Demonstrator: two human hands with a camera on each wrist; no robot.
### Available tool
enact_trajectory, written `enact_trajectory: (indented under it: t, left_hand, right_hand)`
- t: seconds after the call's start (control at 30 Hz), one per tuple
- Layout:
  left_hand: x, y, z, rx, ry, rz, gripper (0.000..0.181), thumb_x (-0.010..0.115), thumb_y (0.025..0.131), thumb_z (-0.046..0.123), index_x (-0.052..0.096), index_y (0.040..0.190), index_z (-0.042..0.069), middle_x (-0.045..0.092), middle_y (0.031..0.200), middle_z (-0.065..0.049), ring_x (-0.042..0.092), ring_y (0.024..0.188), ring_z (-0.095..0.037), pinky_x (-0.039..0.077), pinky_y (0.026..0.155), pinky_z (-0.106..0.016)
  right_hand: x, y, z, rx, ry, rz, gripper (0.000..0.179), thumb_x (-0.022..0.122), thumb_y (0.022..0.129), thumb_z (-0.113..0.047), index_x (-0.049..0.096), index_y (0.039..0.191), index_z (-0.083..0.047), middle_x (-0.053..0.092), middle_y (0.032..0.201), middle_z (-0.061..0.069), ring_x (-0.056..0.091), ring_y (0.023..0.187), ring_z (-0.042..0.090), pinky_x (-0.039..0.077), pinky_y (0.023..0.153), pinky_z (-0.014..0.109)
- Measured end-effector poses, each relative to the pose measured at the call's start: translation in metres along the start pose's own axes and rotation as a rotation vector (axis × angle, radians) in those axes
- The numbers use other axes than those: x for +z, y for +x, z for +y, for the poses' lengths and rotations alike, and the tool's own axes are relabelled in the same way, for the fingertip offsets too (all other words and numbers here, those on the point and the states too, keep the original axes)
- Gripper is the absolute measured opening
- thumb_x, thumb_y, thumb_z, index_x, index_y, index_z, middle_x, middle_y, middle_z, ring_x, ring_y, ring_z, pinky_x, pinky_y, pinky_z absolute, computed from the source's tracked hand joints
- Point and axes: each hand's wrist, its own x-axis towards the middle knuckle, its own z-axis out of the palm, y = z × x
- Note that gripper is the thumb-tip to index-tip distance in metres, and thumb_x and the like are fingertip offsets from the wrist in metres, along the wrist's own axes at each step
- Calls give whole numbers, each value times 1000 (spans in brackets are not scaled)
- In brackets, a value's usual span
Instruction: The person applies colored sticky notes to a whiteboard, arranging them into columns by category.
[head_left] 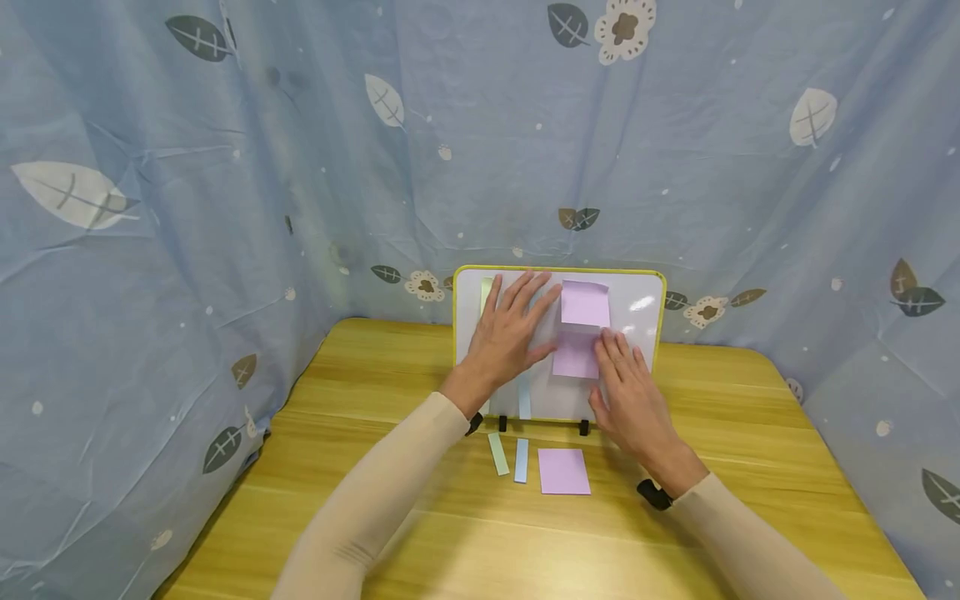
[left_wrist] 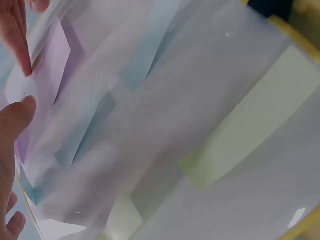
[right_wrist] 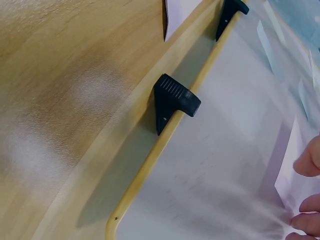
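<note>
A whiteboard [head_left: 636, 329] with a yellow frame stands on the table, two purple sticky notes on its face. The upper note [head_left: 586, 303] sits just above the lower note [head_left: 576, 356]. With fingers spread, my left hand [head_left: 507, 333] is over the board's left half, its thumb at the lower note's left edge. My right hand [head_left: 633, 404] lays its extended fingers along that note's right edge. Pale green strips [left_wrist: 255, 120] and blue strips [left_wrist: 152, 45] are stuck to the board in the left wrist view; my left hand hides part of them in the head view.
Black clip feet [right_wrist: 175, 102] support the board's lower edge. On the wooden table [head_left: 420, 517] before it lie a green strip [head_left: 498, 454], a blue strip [head_left: 521, 461] and a square purple note pad [head_left: 564, 472]. A blue patterned curtain [head_left: 480, 167] surrounds the table's back and sides.
</note>
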Motion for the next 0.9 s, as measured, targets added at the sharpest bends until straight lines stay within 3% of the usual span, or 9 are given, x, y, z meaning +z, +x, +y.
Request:
enact_trajectory:
  t: [0.43,0.67,0.9]
  left_hand:
    - [-9,-38,5,94,-41,69,88,95,97,57,59,171,22,58,176,-5,56,161,-29,40,141,-64]
    - [-9,-55,11,141,-34,49,82,94,98,58,64,165,22,63,170,-4,62,155,-28,46,138,-59]
    - [-8,-71,19,170,-57,-12,79,92,100,59,64,164,23,65,166,-1,66,150,-26,51,133,-54]
  right_hand:
    - [-2,-7,7,-27,45,129,69,80,96,-4,61,160,13,63,166,33,63,152,54,52,126,73]
    - [-4,-10,9,-38,104,158,64,78,95,-4,66,156,12,68,160,30,68,144,52,55,123,71]
    - [-5,-14,5,-32,168,106,64,80,96,-4,66,156,11,68,161,29,70,144,51,57,121,69]
